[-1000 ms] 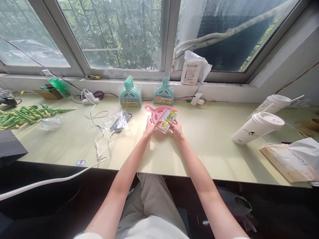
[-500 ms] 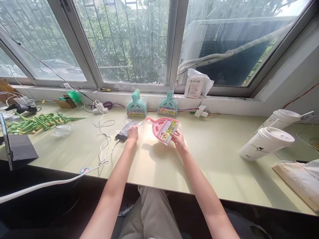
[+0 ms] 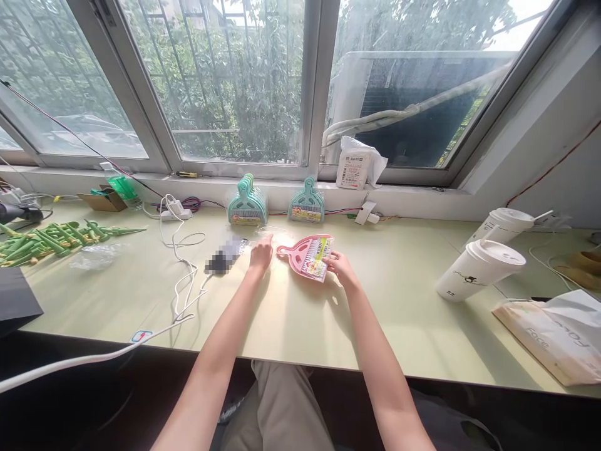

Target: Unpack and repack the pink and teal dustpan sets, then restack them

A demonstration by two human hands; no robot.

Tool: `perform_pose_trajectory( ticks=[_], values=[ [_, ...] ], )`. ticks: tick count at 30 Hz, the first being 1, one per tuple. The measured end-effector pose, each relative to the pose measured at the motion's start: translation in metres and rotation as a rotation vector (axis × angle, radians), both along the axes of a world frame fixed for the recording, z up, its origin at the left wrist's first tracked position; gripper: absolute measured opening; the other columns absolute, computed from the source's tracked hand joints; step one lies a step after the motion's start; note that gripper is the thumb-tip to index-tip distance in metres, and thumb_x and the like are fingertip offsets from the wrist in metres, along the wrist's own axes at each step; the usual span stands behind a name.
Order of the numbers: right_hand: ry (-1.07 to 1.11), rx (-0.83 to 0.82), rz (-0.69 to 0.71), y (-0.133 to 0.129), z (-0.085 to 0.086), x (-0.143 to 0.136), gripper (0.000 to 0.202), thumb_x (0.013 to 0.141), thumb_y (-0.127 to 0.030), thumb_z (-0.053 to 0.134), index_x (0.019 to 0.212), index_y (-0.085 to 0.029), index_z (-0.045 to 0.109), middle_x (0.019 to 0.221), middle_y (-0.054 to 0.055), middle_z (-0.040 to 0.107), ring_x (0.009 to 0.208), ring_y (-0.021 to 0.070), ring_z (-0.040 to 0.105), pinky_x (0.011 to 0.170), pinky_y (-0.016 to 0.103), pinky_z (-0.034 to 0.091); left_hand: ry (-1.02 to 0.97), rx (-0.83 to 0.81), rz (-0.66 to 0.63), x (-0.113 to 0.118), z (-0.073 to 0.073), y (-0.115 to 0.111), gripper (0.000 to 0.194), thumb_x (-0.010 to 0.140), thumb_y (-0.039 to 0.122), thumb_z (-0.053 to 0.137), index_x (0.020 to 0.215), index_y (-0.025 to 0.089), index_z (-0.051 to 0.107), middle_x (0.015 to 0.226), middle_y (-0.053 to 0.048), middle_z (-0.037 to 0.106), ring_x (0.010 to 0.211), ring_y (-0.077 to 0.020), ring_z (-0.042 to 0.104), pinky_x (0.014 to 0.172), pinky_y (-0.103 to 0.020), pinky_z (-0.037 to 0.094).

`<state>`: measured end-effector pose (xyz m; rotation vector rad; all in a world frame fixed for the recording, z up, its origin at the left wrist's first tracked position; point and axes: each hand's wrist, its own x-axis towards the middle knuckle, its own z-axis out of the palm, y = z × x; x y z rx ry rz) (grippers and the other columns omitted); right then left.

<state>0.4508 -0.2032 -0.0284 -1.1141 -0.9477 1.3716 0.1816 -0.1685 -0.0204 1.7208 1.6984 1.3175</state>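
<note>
The table [image 3: 394, 313] bears white cups [image 3: 462, 275], teal dustpans [image 3: 246, 203] and a tissue pack [image 3: 535, 341].

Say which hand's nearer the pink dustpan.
Right. The right hand grips the pink dustpan at its right edge; the left hand is just left of its handle, not touching it.
</note>
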Motion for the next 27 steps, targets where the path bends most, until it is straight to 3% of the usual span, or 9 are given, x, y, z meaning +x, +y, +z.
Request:
perform_pose_trajectory(
  ticks=[4, 7, 11, 14, 17, 21, 27],
  values=[
    [0.043, 0.020, -0.089, -0.002, -0.006, -0.024, 0.031, 0.063, -0.017, 0.077, 0.091, -0.017, 0.064, 0.086, 0.009, 0.075, 0.084, 0.0269, 0.073, 0.075, 0.041, 0.061, 0.106, 0.070, -0.033, 0.016, -0.003, -0.002, 0.046, 0.080, 0.011, 0.059, 0.125, 0.017, 0.062, 0.102, -0.017, 0.067, 0.115, -0.0349, 0.058, 0.106, -0.047, 0.037],
    [0.098, 0.046, -0.062, -0.005, -0.009, -0.035, 0.036, 0.062, -0.021, 0.079, 0.094, -0.017, 0.064, 0.088, 0.008, 0.075, 0.086, 0.0266, 0.073, 0.078, 0.041, 0.061, 0.325, 0.130, -0.067, 0.028, 0.001, -0.004, 0.051, 0.082, 0.012, 0.054, 0.132, 0.017, 0.057, 0.114, -0.017, 0.066, 0.121, -0.0311, 0.055, 0.111, -0.048, 0.032],
    [0.150, 0.056, -0.057, -0.005, -0.008, -0.030, 0.040, 0.060, -0.020, 0.080, 0.098, -0.017, 0.065, 0.090, 0.008, 0.075, 0.084, 0.0256, 0.073, 0.077, 0.039, 0.061, 0.709, 0.175, -0.031, 0.029, 0.014, -0.004, 0.056, 0.086, 0.007, 0.039, 0.141, 0.011, 0.047, 0.129, -0.020, 0.060, 0.125, -0.0275, 0.052, 0.116, -0.049, 0.022],
    [0.200, 0.041, -0.111, -0.003, -0.006, -0.021, 0.038, 0.060, -0.015, 0.078, 0.096, -0.016, 0.066, 0.092, 0.008, 0.075, 0.084, 0.0248, 0.073, 0.077, 0.038, 0.061, 0.821, 0.186, 0.024, 0.021, 0.022, -0.002, 0.054, 0.087, 0.005, 0.034, 0.139, 0.009, 0.050, 0.122, -0.021, 0.064, 0.121, -0.0287, 0.055, 0.116, -0.051, 0.021],
    [0.227, 0.061, -0.126, -0.002, -0.004, -0.019, 0.037, 0.060, -0.014, 0.077, 0.096, -0.016, 0.065, 0.093, 0.008, 0.075, 0.085, 0.0241, 0.073, 0.078, 0.037, 0.061, 0.761, 0.186, 0.045, 0.014, 0.024, 0.000, 0.051, 0.087, 0.007, 0.037, 0.135, 0.009, 0.055, 0.108, -0.019, 0.069, 0.111, -0.0292, 0.060, 0.115, -0.051, 0.023],
    [0.127, 0.034, -0.047, -0.003, -0.007, -0.029, 0.040, 0.058, -0.016, 0.078, 0.095, -0.015, 0.066, 0.085, 0.008, 0.075, 0.078, 0.0248, 0.072, 0.072, 0.038, 0.061, 0.577, 0.189, 0.007, 0.018, 0.019, -0.003, 0.046, 0.083, 0.004, 0.044, 0.123, 0.015, 0.065, 0.095, -0.015, 0.071, 0.102, -0.0284, 0.064, 0.113, -0.050, 0.026],
    [0.244, 0.008, -0.104, -0.007, -0.022, -0.060, 0.035, 0.058, -0.018, 0.078, 0.091, -0.015, 0.066, 0.086, 0.008, 0.075, 0.081, 0.0247, 0.072, 0.072, 0.037, 0.060, 0.312, 0.134, -0.107, 0.030, 0.008, -0.010, 0.042, 0.087, 0.014, 0.046, 0.125, 0.018, 0.064, 0.108, -0.017, 0.069, 0.103, -0.0311, 0.063, 0.099, -0.049, 0.044]
  ],
)
